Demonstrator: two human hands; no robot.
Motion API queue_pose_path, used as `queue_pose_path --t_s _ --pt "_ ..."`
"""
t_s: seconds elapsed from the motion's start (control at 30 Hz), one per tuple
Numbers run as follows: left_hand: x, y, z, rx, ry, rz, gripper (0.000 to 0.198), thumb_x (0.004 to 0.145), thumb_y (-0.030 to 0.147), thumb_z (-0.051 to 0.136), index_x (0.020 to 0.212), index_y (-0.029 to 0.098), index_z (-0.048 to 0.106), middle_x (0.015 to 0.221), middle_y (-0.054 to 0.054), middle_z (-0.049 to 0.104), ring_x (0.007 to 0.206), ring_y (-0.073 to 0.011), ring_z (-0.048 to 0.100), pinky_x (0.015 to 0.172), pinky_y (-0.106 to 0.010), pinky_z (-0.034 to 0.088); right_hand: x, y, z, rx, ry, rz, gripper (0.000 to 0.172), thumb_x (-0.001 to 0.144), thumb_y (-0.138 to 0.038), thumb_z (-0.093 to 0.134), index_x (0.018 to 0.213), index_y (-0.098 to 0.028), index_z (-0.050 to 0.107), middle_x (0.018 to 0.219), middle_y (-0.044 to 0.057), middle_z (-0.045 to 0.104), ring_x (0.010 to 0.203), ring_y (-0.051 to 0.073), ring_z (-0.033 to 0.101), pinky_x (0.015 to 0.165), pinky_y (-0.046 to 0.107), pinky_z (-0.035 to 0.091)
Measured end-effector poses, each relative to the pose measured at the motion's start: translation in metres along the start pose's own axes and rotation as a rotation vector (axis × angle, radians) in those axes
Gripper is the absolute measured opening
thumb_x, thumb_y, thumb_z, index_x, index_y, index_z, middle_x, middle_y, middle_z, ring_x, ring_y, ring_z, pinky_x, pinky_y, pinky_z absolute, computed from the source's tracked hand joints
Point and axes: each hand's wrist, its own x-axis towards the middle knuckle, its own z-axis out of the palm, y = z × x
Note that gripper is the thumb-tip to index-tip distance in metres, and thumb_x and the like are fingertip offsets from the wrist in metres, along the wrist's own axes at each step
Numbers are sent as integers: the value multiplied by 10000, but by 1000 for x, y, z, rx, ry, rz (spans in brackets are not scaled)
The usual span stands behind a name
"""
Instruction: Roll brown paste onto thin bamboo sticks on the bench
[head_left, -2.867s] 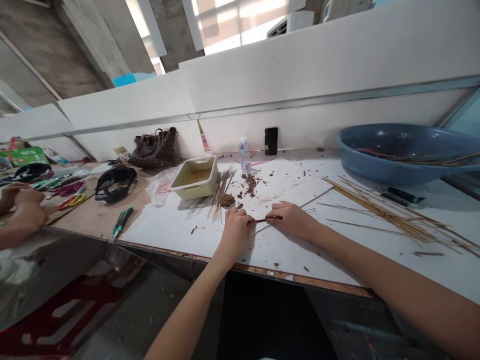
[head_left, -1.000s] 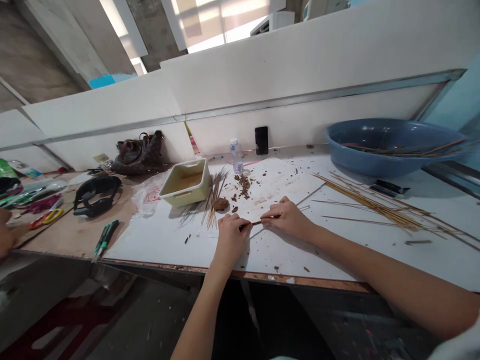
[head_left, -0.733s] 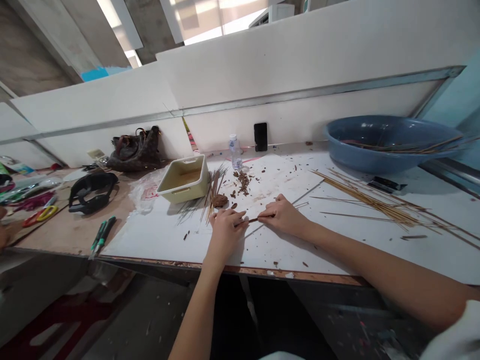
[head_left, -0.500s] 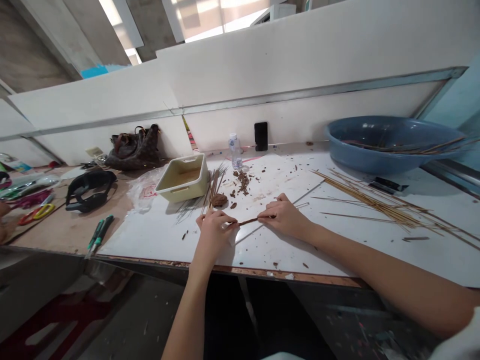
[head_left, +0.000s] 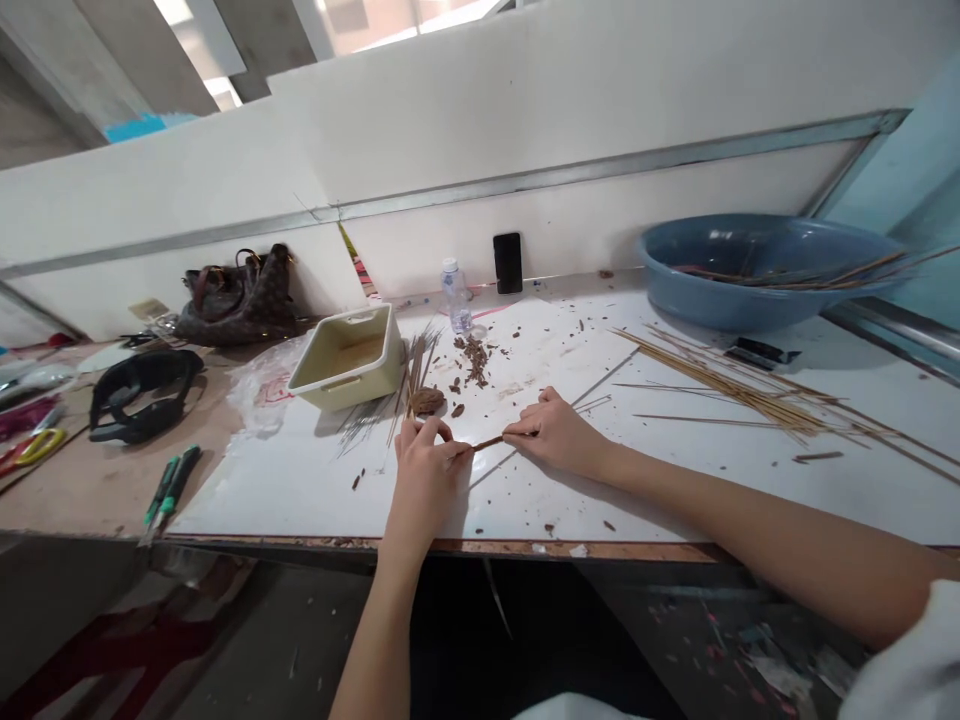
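Observation:
A thin brown stick (head_left: 488, 443) spans the short gap between my two hands, low over the white sheet. Its left end is pinched by my left hand (head_left: 429, 458) between thumb and fingertips. My right hand (head_left: 551, 432) is closed on the other end, its fingers curled. Just behind my left hand lies a brown lump (head_left: 427, 401), like dough or clay, beside a bundle of thin sticks (head_left: 421, 368). Brown crumbs (head_left: 474, 360) are heaped farther back. A long thin grey line, perhaps a wire or rod, runs slantwise beneath my hands.
A pale yellow tub (head_left: 346, 388) holding some liquid stands left, near green-handled pliers (head_left: 171, 490) and a black headset-like strap (head_left: 144, 392). A bottle (head_left: 456, 296) and phone (head_left: 508, 264) are at the back. Right are loose sticks (head_left: 739, 393) and a blue basin (head_left: 757, 300).
The view has swung slightly, so the table's things sit farther left. My hands keep their pinch on the brown stick, and a little less of it shows between them.

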Motion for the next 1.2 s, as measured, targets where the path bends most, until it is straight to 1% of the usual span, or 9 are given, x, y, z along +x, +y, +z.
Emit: queue_pose_path --t_s 0.17,0.23,0.33,0.43,0.63,0.87,1.0,1.1,1.2 --pt "-2 5 -1 63 27 14 223 1018 218 734 891 298 899 1084 -104 708 1049 -321 517 945 -500 485 1 -1 -6 41 -23 27 249 1058 -346 695 935 -273 900 771 15 812 718 183 626 932 425 277" --pt "-2 7 0 63 55 10 202 1011 222 747 911 301 904 1044 -103 709 1029 -314 523 929 -488 484 1 -3 -7 42 -3 17 210 1049 -338 716 988 -264 903 807 22 820 754 187 646 943 424 266" --pt "0 9 3 52 75 9 181 1012 246 757 924 300 906 1015 -99 705 1016 -306 531 933 -482 476 3 -9 -2 23 40 -4 183 1042 -322 749 1100 -217 887 894 47 831 786 184 663 957 419 259" --pt "4 8 8 30 75 17 172 1010 259 764 915 286 905 996 -95 704 990 -298 528 945 -487 473 7 -13 5 7 23 -29 161 1056 -283 735 1057 -206 877 931 49 832 815 183 669 960 413 255" --pt "6 3 13 -37 95 39 162 995 270 786 875 257 893 973 -97 693 984 -296 517 966 -479 502 12 -9 10 -15 -24 -36 236 1093 -299 677 997 -212 874 878 38 827 785 183 651 944 418 265" --pt "7 8 11 -91 29 -12 152 979 225 787 858 241 877 940 -87 691 1013 -291 545 945 -449 502 13 -9 10 -170 -93 -103 328 1129 -309 602 954 -209 860 756 40 771 720 188 606 912 423 267" --pt "3 15 9 9 20 -64 216 1007 241 745 826 247 862 985 -94 708 1060 -306 582 984 -493 465 3 -15 9 -178 -41 -124 265 1136 -298 602 1098 -211 850 899 53 792 811 198 656 928 415 292" --pt "-5 25 7 91 17 -102 222 1063 289 683 976 260 885 1103 -118 753 1143 -341 614 1039 -547 460 -6 -22 5 -220 48 -132 290 1132 -350 624 1271 -179 812 1060 109 793 958 248 697 972 434 349" --pt "-19 42 5 153 7 -137 369 1147 286 514 1409 235 769 1334 -151 765 1304 -350 637 1209 -650 386 -14 -30 2 -333 106 -171 385 1134 -415 605 1349 -143 774 1229 185 775 1166 333 682 1035 486 423"
